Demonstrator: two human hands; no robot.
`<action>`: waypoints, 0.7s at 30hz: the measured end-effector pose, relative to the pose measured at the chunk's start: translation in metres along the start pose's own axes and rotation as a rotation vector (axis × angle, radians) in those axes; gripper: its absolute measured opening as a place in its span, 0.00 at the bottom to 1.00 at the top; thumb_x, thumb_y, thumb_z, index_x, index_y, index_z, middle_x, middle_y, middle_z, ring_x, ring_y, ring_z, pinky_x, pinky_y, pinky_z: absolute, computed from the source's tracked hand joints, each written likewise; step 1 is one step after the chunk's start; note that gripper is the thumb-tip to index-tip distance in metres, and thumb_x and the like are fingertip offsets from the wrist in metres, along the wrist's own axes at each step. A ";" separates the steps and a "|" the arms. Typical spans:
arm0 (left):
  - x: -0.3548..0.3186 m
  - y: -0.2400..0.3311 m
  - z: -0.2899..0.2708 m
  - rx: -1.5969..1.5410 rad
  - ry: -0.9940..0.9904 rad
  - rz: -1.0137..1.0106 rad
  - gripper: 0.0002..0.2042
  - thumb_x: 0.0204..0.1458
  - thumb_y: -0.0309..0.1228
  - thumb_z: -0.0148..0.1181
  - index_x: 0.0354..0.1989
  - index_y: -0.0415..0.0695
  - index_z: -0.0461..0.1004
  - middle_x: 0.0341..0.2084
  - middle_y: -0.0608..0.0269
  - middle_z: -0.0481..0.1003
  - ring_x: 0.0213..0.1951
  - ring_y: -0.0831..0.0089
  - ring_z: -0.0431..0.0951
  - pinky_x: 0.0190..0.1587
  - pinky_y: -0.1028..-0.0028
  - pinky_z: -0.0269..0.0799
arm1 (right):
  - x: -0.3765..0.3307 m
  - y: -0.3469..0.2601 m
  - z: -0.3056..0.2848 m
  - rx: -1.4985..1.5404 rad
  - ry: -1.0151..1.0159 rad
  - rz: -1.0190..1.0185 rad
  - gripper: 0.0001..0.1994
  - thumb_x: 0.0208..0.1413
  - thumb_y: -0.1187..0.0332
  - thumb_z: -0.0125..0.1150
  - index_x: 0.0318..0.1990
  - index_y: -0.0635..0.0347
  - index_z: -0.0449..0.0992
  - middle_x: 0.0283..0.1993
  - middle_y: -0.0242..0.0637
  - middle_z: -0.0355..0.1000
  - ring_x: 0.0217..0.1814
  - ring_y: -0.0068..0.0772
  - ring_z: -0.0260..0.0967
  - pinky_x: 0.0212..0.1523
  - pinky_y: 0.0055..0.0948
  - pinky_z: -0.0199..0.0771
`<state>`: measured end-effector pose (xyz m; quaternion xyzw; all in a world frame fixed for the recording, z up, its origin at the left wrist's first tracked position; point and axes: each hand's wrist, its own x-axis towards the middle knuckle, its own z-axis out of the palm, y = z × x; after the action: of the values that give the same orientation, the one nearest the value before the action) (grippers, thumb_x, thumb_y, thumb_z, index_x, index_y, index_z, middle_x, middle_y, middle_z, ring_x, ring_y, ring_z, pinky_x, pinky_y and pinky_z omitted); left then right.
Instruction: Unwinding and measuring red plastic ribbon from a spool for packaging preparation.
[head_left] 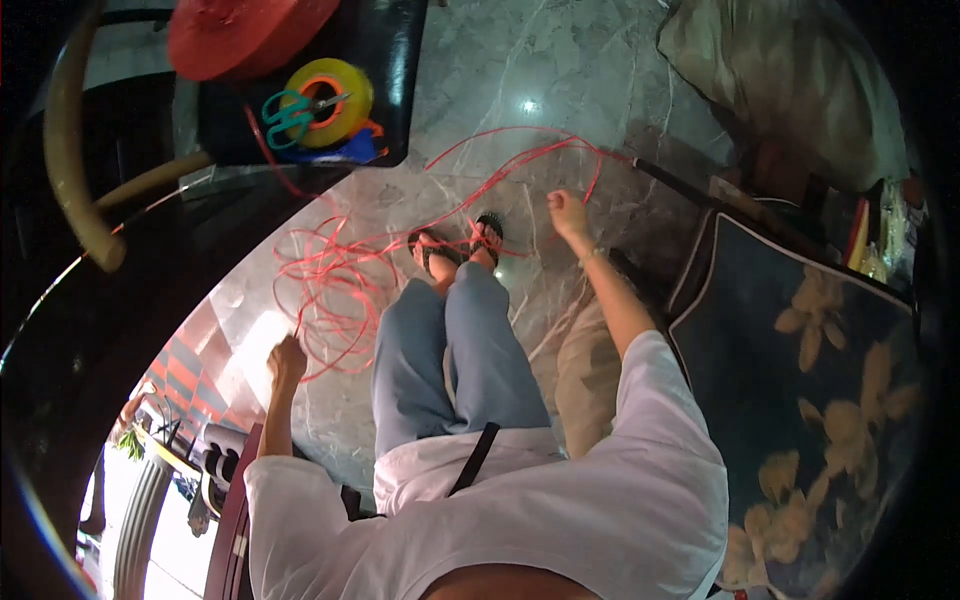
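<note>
Your left hand (287,362) at 8 o'clock, fingers closed on red string (330,290), right hand (568,213) closed on it too, yellow tape roll (330,100) at 11 o'clock under green scissors (290,115), red spool (245,35) cut off by top edge.

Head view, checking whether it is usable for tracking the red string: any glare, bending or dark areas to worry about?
Head view: a small bright glare spot on the marble floor; overexposed daylight at the lower left; the fisheye bends edges and blackens the rim; the red string reads sharp against the floor, between the left hand and right hand.
</note>
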<state>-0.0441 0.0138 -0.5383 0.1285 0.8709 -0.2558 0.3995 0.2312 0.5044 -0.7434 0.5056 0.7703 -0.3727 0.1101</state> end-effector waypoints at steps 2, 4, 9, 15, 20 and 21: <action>0.016 -0.020 0.038 0.038 -0.058 -0.058 0.11 0.52 0.36 0.44 0.31 0.44 0.72 0.28 0.47 0.74 0.35 0.51 0.75 0.36 0.56 0.69 | 0.060 0.056 0.021 -0.088 -0.057 0.179 0.13 0.53 0.59 0.47 0.34 0.57 0.74 0.32 0.38 0.73 0.37 0.36 0.71 0.36 0.34 0.68; 0.034 -0.024 0.069 -0.006 -0.019 -0.093 0.12 0.52 0.36 0.44 0.31 0.43 0.73 0.29 0.47 0.74 0.35 0.51 0.75 0.36 0.56 0.69 | 0.101 0.098 0.045 -0.118 -0.019 0.319 0.16 0.53 0.57 0.46 0.32 0.59 0.75 0.31 0.39 0.73 0.35 0.34 0.71 0.35 0.34 0.68; 0.077 0.000 0.109 0.052 -0.080 -0.092 0.16 0.51 0.41 0.44 0.33 0.41 0.73 0.30 0.46 0.74 0.36 0.50 0.74 0.38 0.56 0.68 | 0.161 0.121 0.121 0.135 -0.005 0.375 0.21 0.47 0.51 0.52 0.30 0.65 0.75 0.33 0.53 0.72 0.37 0.51 0.70 0.37 0.42 0.69; 0.112 0.038 0.118 -0.075 -0.165 -0.059 0.23 0.49 0.51 0.46 0.37 0.42 0.71 0.32 0.43 0.74 0.39 0.48 0.73 0.41 0.55 0.67 | 0.205 0.097 0.160 0.152 0.407 0.581 0.21 0.42 0.50 0.58 0.20 0.64 0.75 0.25 0.49 0.72 0.34 0.51 0.71 0.36 0.44 0.69; 0.126 0.045 0.113 -0.327 0.200 0.146 0.17 0.46 0.40 0.54 0.41 0.41 0.70 0.27 0.47 0.73 0.35 0.52 0.72 0.39 0.57 0.66 | 0.184 0.071 0.160 0.321 0.466 0.426 0.14 0.39 0.60 0.62 0.28 0.62 0.74 0.27 0.45 0.72 0.31 0.41 0.71 0.32 0.35 0.69; 0.130 0.051 0.106 -0.249 0.319 0.227 0.16 0.45 0.37 0.55 0.42 0.42 0.70 0.27 0.49 0.72 0.35 0.55 0.71 0.41 0.59 0.64 | 0.173 0.066 0.155 0.317 0.471 0.428 0.14 0.39 0.60 0.62 0.28 0.62 0.74 0.27 0.45 0.72 0.31 0.41 0.71 0.32 0.35 0.69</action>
<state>-0.0392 0.0010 -0.7129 0.2143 0.9278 -0.0761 0.2957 0.1756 0.5328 -0.9764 0.7382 0.5839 -0.3294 -0.0748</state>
